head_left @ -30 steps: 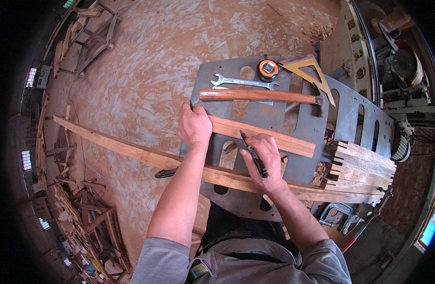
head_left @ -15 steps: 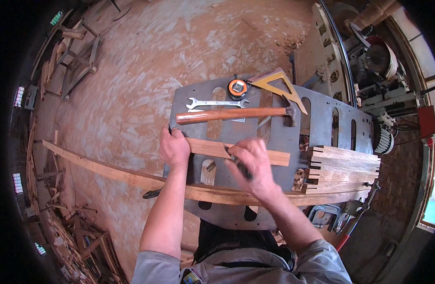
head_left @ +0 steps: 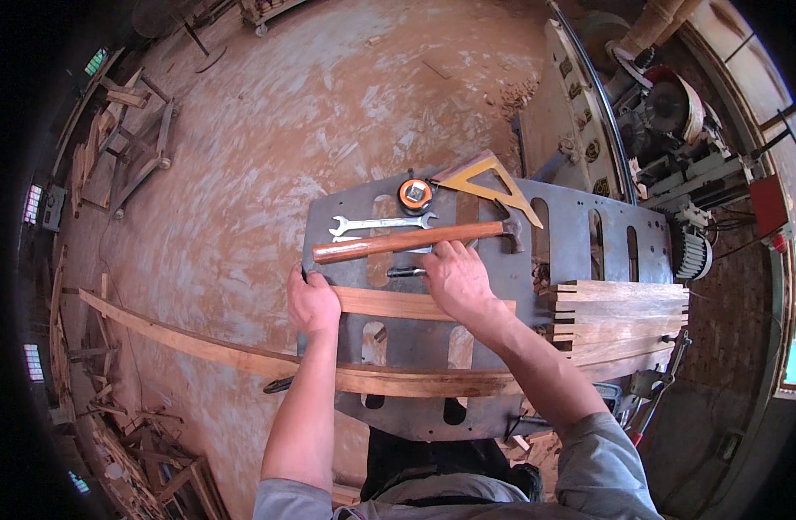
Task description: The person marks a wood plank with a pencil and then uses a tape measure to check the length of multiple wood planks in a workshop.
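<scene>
My left hand [head_left: 313, 302] is closed on the left end of a flat wooden strip [head_left: 385, 302], which lies across the grey metal table [head_left: 502, 338]. Above the strip, my right hand [head_left: 459, 279] is closed around a slim black-and-silver tool [head_left: 404, 272]. One end of it sticks out to the left of the fingers; its kind does not show clearly. Just beyond that hand lies a hammer [head_left: 407, 243] with a reddish-brown handle, its head to the right. Behind the hammer are an open-ended wrench [head_left: 381, 224], an orange-and-black tape measure [head_left: 414, 196] and a yellow try square [head_left: 493, 186].
A long wooden board [head_left: 207, 347] crosses the near side of the table and juts out far left. Slotted wooden pieces [head_left: 619, 316] are stacked at the right. Machinery [head_left: 675, 113] stands at the far right, and a wooden rack [head_left: 142, 156] at the far left.
My right hand has moved from over the wooden strip to beyond it, near the hammer, taking the slim tool along. My left hand stays on the strip's end. The whole view has shifted slightly.
</scene>
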